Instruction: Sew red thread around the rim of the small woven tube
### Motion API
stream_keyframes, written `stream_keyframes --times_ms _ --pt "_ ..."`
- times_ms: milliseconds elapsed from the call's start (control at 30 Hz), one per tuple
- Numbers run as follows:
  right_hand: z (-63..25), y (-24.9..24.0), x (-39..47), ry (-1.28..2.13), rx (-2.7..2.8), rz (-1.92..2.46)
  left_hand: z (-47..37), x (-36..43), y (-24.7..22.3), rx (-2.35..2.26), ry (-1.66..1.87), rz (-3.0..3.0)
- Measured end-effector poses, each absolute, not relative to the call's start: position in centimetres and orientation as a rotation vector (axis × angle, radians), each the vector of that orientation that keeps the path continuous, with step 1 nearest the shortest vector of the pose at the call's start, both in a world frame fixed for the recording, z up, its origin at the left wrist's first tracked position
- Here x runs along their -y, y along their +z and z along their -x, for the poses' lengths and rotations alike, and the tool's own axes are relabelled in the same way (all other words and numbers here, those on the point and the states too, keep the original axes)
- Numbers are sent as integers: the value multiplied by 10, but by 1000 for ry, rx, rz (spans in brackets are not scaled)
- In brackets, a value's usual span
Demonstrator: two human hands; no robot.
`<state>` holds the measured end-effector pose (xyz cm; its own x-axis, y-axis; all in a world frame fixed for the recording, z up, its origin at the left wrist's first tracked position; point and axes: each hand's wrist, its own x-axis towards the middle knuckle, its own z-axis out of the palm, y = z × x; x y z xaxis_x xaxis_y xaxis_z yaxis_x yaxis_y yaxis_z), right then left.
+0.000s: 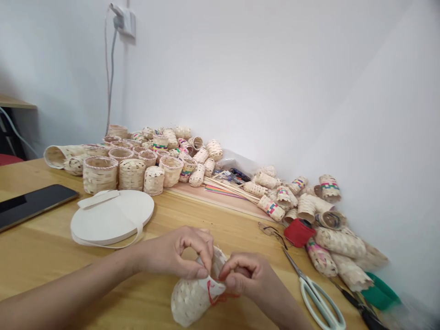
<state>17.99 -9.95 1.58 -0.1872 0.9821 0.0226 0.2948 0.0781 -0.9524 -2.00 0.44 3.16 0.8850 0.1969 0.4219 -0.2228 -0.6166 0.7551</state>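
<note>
A small woven basket (190, 300) lies tilted on its side at the table's front, its open end up and to the right. White strip (216, 288) with red thread (220, 299) sits at the basket's rim. My left hand (182, 252) pinches the rim and strip between thumb and index finger. On the right side of the opening, my right hand (247, 277) is closed with thumb and index finger at the rim, near the red thread. Whether it grips the rim, the thread or a needle is too small to tell.
Many woven baskets (99, 175) stand along the wall, with more piled at the right (340, 243). A white strip roll (112, 217) and a phone (36, 204) lie left. Scissors (316, 295), glasses (272, 231), a red object (299, 233) and a green bowl (381, 291) are right.
</note>
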Motion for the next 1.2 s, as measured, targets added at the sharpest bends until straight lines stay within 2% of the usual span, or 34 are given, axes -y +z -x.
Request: stream_keyframes --times_ms 133,233,333,467,567,633,733,867,967,1200 --pt "-176 17 101 1125 1592 1265 19 -3 31 13 583 -2162" --pt "-169 17 100 940 1577 1322 20 -4 31 18 580 -2152" --pt "-183 26 92 470 1746 1540 22 -8 30 14 596 -2126" --pt "-257 53 77 -255 1709 2171 25 -16 26 1 653 -2066" --pt "-315 70 71 -381 1467 2434 25 -21 24 3 649 -2028" --pt "-324 74 72 -373 1435 2482 24 -22 23 4 637 -2018" --pt "-287 68 75 -207 1609 2313 23 -20 24 4 618 -2018" --pt "-208 55 75 609 1850 1738 22 -18 26 2 594 -2031" --pt "-180 49 73 960 1902 1455 22 -18 26 -1 576 -2026" --pt "-176 38 73 1223 1777 1316 23 -21 21 -13 593 -2008"
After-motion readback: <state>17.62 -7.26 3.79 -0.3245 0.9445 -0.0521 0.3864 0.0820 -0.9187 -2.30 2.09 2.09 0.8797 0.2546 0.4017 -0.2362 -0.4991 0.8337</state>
